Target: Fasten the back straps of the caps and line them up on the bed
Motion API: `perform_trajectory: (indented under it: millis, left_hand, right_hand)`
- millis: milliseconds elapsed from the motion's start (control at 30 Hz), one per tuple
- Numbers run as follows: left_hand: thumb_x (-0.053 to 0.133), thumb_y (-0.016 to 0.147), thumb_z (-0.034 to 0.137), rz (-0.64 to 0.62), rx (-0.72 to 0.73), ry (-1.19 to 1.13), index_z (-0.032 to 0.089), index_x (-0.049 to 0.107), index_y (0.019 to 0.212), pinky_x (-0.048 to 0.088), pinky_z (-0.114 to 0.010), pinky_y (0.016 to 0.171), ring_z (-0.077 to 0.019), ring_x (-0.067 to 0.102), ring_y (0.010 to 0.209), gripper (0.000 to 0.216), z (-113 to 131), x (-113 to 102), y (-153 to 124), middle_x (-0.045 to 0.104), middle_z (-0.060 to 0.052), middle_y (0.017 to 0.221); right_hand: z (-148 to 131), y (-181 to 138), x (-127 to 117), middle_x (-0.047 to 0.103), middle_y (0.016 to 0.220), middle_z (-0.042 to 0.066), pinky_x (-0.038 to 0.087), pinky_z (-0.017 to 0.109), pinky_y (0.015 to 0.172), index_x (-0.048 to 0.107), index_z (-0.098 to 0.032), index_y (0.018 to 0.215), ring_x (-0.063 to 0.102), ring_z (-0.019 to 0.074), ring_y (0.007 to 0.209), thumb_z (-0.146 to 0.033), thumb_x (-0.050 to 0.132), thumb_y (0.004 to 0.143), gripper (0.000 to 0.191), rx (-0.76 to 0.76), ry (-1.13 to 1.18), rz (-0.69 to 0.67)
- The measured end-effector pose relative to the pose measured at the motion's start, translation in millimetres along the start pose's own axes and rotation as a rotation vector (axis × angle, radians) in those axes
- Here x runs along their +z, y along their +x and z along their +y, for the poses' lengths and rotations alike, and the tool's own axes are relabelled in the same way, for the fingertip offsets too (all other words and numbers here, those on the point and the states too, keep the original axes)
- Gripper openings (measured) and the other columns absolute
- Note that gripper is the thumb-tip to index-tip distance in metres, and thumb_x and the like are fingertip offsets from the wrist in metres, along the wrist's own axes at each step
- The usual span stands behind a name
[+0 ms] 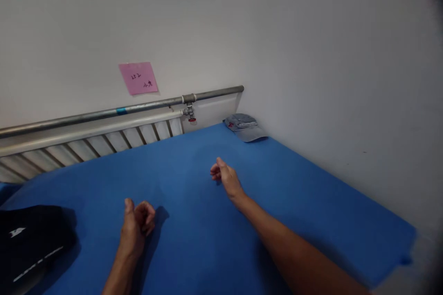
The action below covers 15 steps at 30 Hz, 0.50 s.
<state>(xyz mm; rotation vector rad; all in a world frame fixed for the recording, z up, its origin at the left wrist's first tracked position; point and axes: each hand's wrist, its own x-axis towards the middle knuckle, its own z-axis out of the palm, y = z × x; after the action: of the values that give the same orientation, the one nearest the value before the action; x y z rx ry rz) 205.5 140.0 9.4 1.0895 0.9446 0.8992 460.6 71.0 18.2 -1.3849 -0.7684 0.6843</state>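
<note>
My left hand (134, 223) is held over the blue sheet (187, 230), thumb raised and apart from the loosely curled fingers. Nothing shows in it. Farther forward and to the right, my right hand (226, 177) also hovers above the sheet, its thumb stretched out and its fingers loosely bent, with no object visible in them. A grey cap (244, 124) lies beyond my right hand in the far corner, its brim toward me. To the left of my left hand is a black item (38, 235) with white markings, cut off by the frame edge.
A white radiator (104, 144) runs along the back wall beneath a metal pipe (148, 104), with a red-handled valve (191, 117) at its right end. A pink note (139, 77) with handwriting is stuck above the pipe. A plain wall (339, 78) borders the sheet's right side.
</note>
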Motion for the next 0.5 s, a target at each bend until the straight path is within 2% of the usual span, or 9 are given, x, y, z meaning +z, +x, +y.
perform_trajectory:
  millis: [133, 333, 500]
  left_hand:
    - [0.037, 0.057, 0.092, -0.036, -0.05, -0.018, 0.017, 0.045, 0.047, 0.021, -0.018, 0.035, -0.0048, 0.022, 0.036, 0.076, 6, -5, -3, 0.024, 0.007, 0.043]
    - [0.033, 0.06, 0.092, -0.107, -0.081, -0.03, 0.017, 0.041, 0.048, 0.021, -0.017, 0.035, -0.0049, 0.022, 0.036, 0.076, 3, -12, -1, 0.022, 0.007, 0.044]
    - [0.042, 0.058, 0.089, 0.01, -0.036, -0.079, 0.018, 0.04, 0.046, 0.018, -0.017, 0.034, -0.0044, 0.021, 0.035, 0.072, 10, -4, -8, 0.023, 0.007, 0.042]
  right_hand:
    - [-7, -1, -6, 0.056, 0.062, 0.003, 0.042, 0.028, 0.064, 0.056, -0.019, 0.059, 0.052, 0.0141, 0.058, -0.07, 0.031, 0.084, 0.062, -0.019, -0.063, 0.016]
    - [-10, -3, -10, 0.052, 0.055, 0.002, 0.038, 0.028, 0.061, 0.052, -0.019, 0.053, 0.048, 0.0125, 0.054, -0.068, 0.022, 0.087, 0.067, 0.0, -0.113, 0.027]
    - [-11, -4, -14, 0.05, 0.052, 0.002, 0.037, 0.026, 0.057, 0.05, -0.019, 0.051, 0.046, 0.0119, 0.051, -0.072, 0.02, 0.085, 0.07, 0.031, -0.138, -0.018]
